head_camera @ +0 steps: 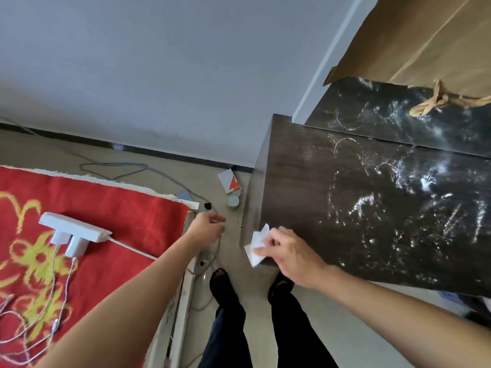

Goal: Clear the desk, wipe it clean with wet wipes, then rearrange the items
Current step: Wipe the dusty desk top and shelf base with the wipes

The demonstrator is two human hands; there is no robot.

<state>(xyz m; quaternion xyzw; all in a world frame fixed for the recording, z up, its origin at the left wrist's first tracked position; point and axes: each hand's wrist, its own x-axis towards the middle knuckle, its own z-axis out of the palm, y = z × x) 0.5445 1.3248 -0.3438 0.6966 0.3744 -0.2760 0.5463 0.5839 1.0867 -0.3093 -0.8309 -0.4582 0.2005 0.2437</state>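
Right grip (287,257) pinches a crumpled white wet wipe (257,247) between thumb and fingers at the near left corner of the dark wood-grain desk (372,208). Pale smeared streaks and wet swirls cover the desk's glossy top. That forearm reaches in from the lower right, palm down. Left hand (208,225) hangs over the floor gap between the desk and a red and yellow patterned blanket (106,208), fingers loosely curled, holding nothing visible, arm stretched forward.
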